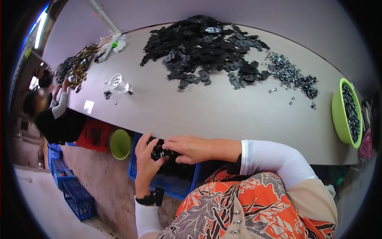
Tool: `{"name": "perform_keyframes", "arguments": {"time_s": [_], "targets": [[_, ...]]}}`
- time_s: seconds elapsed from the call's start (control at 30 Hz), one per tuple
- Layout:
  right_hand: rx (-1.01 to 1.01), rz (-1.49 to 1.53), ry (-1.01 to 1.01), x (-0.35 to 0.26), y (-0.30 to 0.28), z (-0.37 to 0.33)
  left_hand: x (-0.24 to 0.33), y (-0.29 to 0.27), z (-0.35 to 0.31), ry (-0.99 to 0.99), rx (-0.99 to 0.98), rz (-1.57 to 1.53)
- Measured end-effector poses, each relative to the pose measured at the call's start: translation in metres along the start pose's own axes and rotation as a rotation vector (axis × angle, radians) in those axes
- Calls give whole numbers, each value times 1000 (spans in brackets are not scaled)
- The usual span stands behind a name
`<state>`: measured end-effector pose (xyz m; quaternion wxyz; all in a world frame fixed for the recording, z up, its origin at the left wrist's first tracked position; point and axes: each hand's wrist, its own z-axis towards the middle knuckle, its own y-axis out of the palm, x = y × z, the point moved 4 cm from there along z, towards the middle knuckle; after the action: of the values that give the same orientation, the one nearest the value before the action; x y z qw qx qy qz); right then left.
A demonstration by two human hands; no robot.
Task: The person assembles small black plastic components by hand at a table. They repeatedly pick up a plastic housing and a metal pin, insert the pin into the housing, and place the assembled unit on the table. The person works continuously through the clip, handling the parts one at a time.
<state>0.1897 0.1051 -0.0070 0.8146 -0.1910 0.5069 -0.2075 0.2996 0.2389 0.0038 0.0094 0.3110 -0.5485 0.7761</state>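
Note:
My left hand (146, 159) is curled, thumb and fingers bent round a small black part (158, 153) with a shiny silver spot. From the right, my right hand (184, 148) meets it, fingertips closed down on the same part. Its exact kind is too small to make out, and my fingers cover much of it. Both hands are just off the table's front edge, above a blue crate (133, 169) with dark pieces inside.
On the table (191, 115) lie a heap of flat black plates (195, 47), a spread of small silver metal pieces (284, 69) and a clear plastic cup (119, 83). A green basin (339, 115) of small parts stands right. A co-worker (55, 115) sits left, near a red crate (94, 135).

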Motion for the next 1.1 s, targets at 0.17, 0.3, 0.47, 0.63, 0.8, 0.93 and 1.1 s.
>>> {"name": "perform_keyframes", "arguments": {"time_s": [0.17,0.3,0.47,0.63,0.8,0.93,1.1], "targets": [[63,-99,170,-7,-57,-45,-14,-3,-10,-3,155,-120],[461,-518,363,-6,-149,-128,6,2,44,95,158,-256],[633,-896,648,-53,-183,-226,14,32,170,279,81,-33],[694,-1016,799,-55,-162,-298,-4,66,287,72,136,-48],[672,-1103,849,-57,-158,-311,41,120,288,-45,-182,-11],[674,-1058,891,-58,-159,-306,84,129,238,46,-196,-38],[645,-1049,921,-59,-161,-302,118,136,194,177,-217,-201]]}}
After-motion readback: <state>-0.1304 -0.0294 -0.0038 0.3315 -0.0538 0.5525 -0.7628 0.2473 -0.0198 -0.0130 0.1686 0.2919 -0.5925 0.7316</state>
